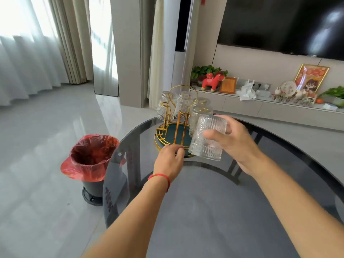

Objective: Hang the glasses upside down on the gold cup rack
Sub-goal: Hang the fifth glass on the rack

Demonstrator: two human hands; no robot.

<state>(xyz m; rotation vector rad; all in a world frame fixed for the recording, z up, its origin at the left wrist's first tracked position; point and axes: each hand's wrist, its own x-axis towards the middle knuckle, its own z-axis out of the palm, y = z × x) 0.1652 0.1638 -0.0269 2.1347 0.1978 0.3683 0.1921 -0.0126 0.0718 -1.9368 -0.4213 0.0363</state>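
The right hand (235, 140) grips a ribbed glass (207, 137) upside down, thumb across its near side and fingers wrapped behind, mouth pointing down and tilted a little. The glass is off the table, just right of the rack's (179, 116) near gold prongs and above the rack's right rim. Just left of the glass, the left hand (170, 158) rests its loosely curled fingertips on the gold front rim of the green tray (172, 134); whether it pinches the rim cannot be told. A red string (160, 176) circles that wrist. Behind the held glass, four hung glasses (184, 102) sit inverted on the prongs. All this stands on a dark glass table (204, 211). Farther left, on the floor, is a bin (91, 164) with a red liner.
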